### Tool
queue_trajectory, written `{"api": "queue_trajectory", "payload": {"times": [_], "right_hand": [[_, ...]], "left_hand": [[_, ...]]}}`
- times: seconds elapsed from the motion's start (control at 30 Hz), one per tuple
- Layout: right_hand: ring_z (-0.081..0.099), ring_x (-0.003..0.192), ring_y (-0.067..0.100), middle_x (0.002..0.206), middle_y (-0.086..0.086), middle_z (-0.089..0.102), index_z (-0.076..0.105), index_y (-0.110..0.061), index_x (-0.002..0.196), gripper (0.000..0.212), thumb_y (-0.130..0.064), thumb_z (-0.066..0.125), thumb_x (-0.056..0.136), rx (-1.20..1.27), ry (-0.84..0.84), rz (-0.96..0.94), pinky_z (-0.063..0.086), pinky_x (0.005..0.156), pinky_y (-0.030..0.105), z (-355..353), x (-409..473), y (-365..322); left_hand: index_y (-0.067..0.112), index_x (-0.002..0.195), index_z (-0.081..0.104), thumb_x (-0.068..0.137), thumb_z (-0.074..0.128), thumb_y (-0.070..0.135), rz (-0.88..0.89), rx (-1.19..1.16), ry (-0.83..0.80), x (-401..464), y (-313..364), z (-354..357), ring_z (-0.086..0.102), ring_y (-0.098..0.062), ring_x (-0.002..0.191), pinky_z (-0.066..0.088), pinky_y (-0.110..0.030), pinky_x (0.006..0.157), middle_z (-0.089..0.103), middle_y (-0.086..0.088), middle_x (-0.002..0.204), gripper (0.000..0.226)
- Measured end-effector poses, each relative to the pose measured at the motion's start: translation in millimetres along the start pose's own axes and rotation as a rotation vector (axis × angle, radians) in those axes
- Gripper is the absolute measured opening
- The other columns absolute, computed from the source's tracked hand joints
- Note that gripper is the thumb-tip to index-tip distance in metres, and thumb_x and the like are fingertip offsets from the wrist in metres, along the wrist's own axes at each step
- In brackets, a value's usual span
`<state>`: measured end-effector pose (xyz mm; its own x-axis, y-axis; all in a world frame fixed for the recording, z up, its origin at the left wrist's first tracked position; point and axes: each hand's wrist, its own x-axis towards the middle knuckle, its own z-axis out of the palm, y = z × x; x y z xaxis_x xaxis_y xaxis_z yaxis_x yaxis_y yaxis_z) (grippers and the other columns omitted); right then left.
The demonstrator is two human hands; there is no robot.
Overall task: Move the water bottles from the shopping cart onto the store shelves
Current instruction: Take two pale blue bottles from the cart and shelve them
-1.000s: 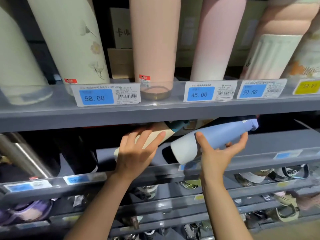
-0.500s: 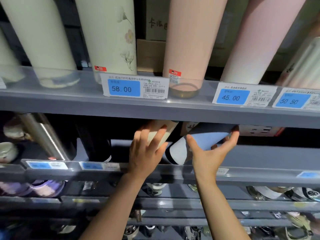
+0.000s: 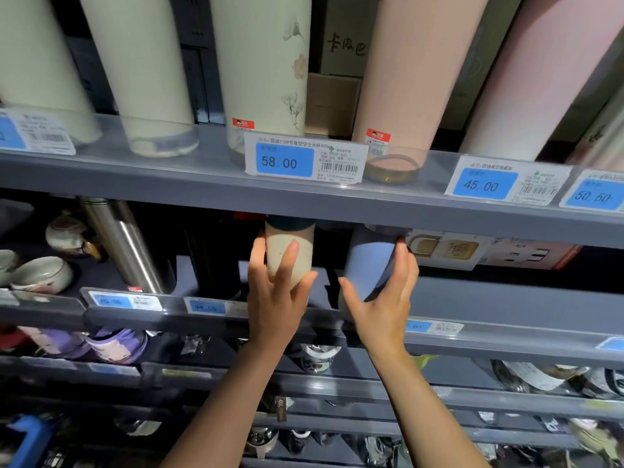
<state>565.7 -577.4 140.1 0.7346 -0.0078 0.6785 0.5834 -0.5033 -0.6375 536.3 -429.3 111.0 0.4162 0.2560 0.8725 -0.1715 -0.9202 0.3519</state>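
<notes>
Two bottles stand close to upright on the second grey shelf (image 3: 506, 298), their tops hidden behind the shelf above. A cream speckled bottle (image 3: 278, 244) with a dark cap is held by my left hand (image 3: 275, 292), thumb on its left side and fingers across its front. Just to the right stands a blue bottle (image 3: 369, 261) with a white base. My right hand (image 3: 385, 298) grips it, thumb on the left and fingers round the right side. No shopping cart is in view.
The top shelf (image 3: 202, 187) carries tall cream and pink bottles behind price tags. A steel flask (image 3: 125, 244) and ceramic cups (image 3: 42, 273) stand left of my hands. A printed box (image 3: 449, 248) sits to the right. Lower shelves hold more wares.
Both bottles were tilted with their tops leaning back to the right. They now stand nearly upright on the second shelf, with my hands still round them. The camera has moved closer.
</notes>
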Motion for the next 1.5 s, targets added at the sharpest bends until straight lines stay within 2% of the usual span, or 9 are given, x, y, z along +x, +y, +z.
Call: {"api": "queue_trajectory", "payload": {"times": [0.07, 0.23, 0.33, 0.47, 0.67, 0.87, 0.93, 1.13, 1.5], "right_hand": [[0.031, 0.121, 0.018, 0.14, 0.031, 0.033, 0.021, -0.028, 0.139, 0.096, -0.007, 0.084, 0.07, -0.028, -0.003, -0.004, 0.038, 0.088, 0.033, 2, 1, -3], [0.03, 0.123, 0.018, 0.145, 0.028, 0.031, 0.018, -0.029, 0.141, 0.098, -0.008, 0.084, 0.071, -0.034, 0.003, 0.022, 0.037, 0.087, 0.035, 0, -2, -2], [0.027, 0.129, 0.015, 0.148, 0.023, 0.03, 0.015, -0.03, 0.143, 0.099, -0.013, 0.083, 0.073, -0.033, 0.002, 0.027, 0.036, 0.092, 0.027, 1, -5, 3], [0.023, 0.134, 0.015, 0.149, 0.018, 0.027, 0.012, -0.03, 0.144, 0.101, -0.013, 0.083, 0.074, 0.006, -0.01, 0.051, 0.016, 0.1, 0.004, 3, -7, 8], [0.025, 0.136, 0.013, 0.146, -0.002, 0.025, 0.009, -0.032, 0.145, 0.101, -0.015, 0.081, 0.076, 0.018, 0.026, 0.083, 0.03, 0.103, 0.027, 5, -10, 6], [0.024, 0.134, 0.009, 0.145, -0.006, 0.024, 0.017, -0.031, 0.14, 0.093, -0.014, 0.082, 0.076, 0.081, 0.028, 0.174, 0.014, 0.097, -0.007, 8, -10, 7], [0.026, 0.136, 0.011, 0.151, 0.0, 0.027, 0.016, -0.034, 0.14, 0.094, -0.016, 0.082, 0.076, 0.092, 0.033, 0.188, 0.019, 0.103, 0.0, 9, -10, 8], [0.034, 0.138, 0.026, 0.153, 0.01, 0.031, 0.016, -0.027, 0.148, 0.1, -0.024, 0.084, 0.074, 0.096, 0.027, 0.265, 0.04, 0.108, 0.047, 12, -8, 5], [0.039, 0.132, 0.03, 0.146, 0.014, 0.035, 0.022, -0.023, 0.144, 0.099, -0.031, 0.086, 0.069, 0.003, 0.049, 0.259, 0.045, 0.096, 0.043, 19, -5, 6]], "left_hand": [[0.024, 0.136, 0.034, 0.091, 0.061, 0.037, -0.028, -0.005, 0.002, 0, -2, -2, 0.047, -0.039, 0.118, 0.054, -0.043, 0.086, 0.029, -0.02, 0.139, 0.054], [0.027, 0.137, 0.032, 0.086, 0.067, 0.031, -0.019, -0.059, 0.001, 2, 0, -1, 0.042, -0.036, 0.122, 0.04, -0.033, 0.099, 0.027, -0.021, 0.139, 0.063], [0.02, 0.132, 0.037, 0.079, 0.074, 0.025, -0.022, -0.088, -0.023, 3, 1, -2, 0.04, -0.038, 0.122, 0.039, -0.035, 0.1, 0.029, -0.026, 0.138, 0.064], [0.021, 0.14, 0.026, 0.074, 0.081, 0.013, -0.082, -0.117, -0.089, -1, 1, -4, 0.036, -0.039, 0.124, 0.043, -0.048, 0.096, 0.029, -0.034, 0.14, 0.086], [0.028, 0.143, 0.016, 0.087, 0.052, 0.028, -0.037, -0.13, -0.143, -5, -5, -11, 0.031, -0.036, 0.127, 0.034, -0.044, 0.101, 0.021, -0.021, 0.145, 0.067], [0.033, 0.14, 0.025, 0.079, 0.074, 0.011, -0.001, -0.091, -0.108, -4, -19, -9, 0.038, -0.038, 0.122, 0.045, -0.037, 0.093, 0.022, -0.016, 0.142, 0.081], [0.033, 0.139, 0.027, 0.078, 0.074, 0.014, 0.014, -0.067, -0.115, -4, -21, -10, 0.04, -0.039, 0.121, 0.047, -0.037, 0.091, 0.024, -0.016, 0.14, 0.08], [0.024, 0.135, 0.037, 0.077, 0.077, 0.019, -0.016, -0.02, -0.134, -5, -20, -9, 0.04, -0.038, 0.121, 0.052, -0.041, 0.086, 0.025, -0.016, 0.14, 0.071], [0.022, 0.132, 0.039, 0.079, 0.074, 0.029, -0.026, -0.02, -0.144, -7, -19, -11, 0.041, -0.031, 0.117, 0.046, -0.032, 0.086, 0.027, -0.016, 0.14, 0.064]]}}
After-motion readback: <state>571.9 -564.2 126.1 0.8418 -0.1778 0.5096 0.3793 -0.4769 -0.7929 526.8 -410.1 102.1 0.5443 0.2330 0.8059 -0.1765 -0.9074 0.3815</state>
